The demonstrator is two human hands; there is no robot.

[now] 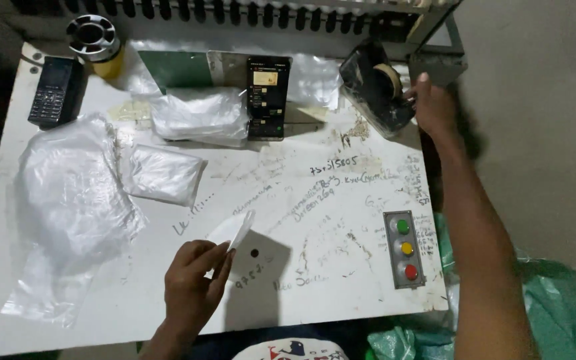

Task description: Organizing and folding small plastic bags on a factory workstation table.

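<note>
White sheet [240, 230]: pinched in your left hand [191, 283], over counter [315, 267].
Right hand [433, 107]: fingers touching tape dispenser [376, 87], grip unclear.

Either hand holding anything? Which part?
The left hand pinches a small white flat piece by its lower edge, between thumb and fingers. The right hand touches the tape dispenser at its right end; whether it grips cannot be told.

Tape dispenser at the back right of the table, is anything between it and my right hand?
Nothing visible. The right hand is already at the tape dispenser, fingertips against its right side by the tape roll. The left hand is far off, holding a small white piece.
</note>
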